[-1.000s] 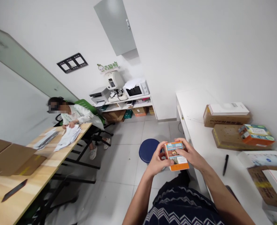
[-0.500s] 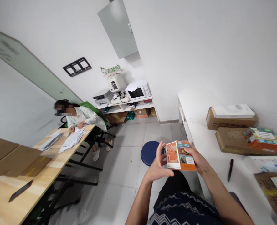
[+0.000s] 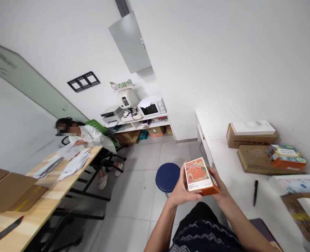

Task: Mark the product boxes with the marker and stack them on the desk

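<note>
A small orange and white box (image 3: 198, 175) with a red printed picture on its broad face is held in front of my body. My left hand (image 3: 182, 190) wraps round its left side, the thumb along the lower edge. On the opposite side my right hand (image 3: 220, 185) grips the box, its fingers partly hidden behind it. The picture face is turned up towards me, and an orange side shows along the bottom.
To the right, a white table (image 3: 223, 164) carries brown cartons (image 3: 254, 159), another orange box (image 3: 286, 156) and a black pen (image 3: 255, 193). A blue stool (image 3: 167, 176) stands ahead. At the left, a seated person (image 3: 88, 136) handles papers at a wooden table (image 3: 49, 192).
The box has turned so its picture face now points up at me. My left hand has closed from spread fingers onto its left side. The seated person has lifted a paper.
</note>
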`<state>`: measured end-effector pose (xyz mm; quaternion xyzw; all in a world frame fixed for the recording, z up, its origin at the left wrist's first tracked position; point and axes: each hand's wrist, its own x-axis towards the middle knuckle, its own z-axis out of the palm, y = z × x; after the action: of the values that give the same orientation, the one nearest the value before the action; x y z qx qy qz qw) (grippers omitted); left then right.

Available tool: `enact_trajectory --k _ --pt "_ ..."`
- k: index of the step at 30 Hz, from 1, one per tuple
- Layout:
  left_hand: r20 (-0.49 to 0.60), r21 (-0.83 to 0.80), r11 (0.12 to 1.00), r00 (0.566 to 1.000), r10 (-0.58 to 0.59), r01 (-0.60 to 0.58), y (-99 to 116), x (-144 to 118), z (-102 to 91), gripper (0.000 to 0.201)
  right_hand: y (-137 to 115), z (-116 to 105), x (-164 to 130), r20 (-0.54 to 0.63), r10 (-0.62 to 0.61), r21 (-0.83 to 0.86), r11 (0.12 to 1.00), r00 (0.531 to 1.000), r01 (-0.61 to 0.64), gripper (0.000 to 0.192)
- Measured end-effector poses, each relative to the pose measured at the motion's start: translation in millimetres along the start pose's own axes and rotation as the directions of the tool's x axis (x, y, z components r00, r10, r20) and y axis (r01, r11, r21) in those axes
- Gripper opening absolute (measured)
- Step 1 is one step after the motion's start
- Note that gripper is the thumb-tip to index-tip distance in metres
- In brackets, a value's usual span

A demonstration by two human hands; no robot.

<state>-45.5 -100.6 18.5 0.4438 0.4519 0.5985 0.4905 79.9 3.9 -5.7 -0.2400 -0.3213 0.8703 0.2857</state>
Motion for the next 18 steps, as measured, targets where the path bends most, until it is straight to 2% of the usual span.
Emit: enact_trajectory --k 6,9,14,16,18 --pt "-0.075 0.088 0.991 0.992 0.106 -0.099 5.7 -5.4 -7.4 0.12 3.9 -6.4 5.1 0.092 0.017 -0.031 0.999 0.996 -0.015 0.041" --pt "-0.142 0.147 0.981 0.979 0.148 -0.127 8.8 -11.4 -15.7 0.108 -2.1 -12.5 5.2 0.129 0.068 -0.029 0.997 0.989 -0.065 0.05" --pt "-0.223 0.288 0.954 0.963 0.153 -0.084 6.0 -18.0 -26.7 0.106 -9.5 -12.6 -6.4 0.144 0.075 -0.22 0.975 0.987 -0.042 0.068" --pt "-0.236 0.335 0.94 0.96 0.154 -0.069 3.5 -17.9 -29.6 0.108 -6.9 -7.3 -10.7 0.15 0.045 -0.285 0.958 0.988 0.0 0.069" --pt "-0.26 0.398 0.917 0.955 0.142 -0.029 2.3 -16.6 -31.0 0.111 -2.1 -0.3 -12.2 0.144 0.004 -0.28 0.959 0.99 0.037 0.061"
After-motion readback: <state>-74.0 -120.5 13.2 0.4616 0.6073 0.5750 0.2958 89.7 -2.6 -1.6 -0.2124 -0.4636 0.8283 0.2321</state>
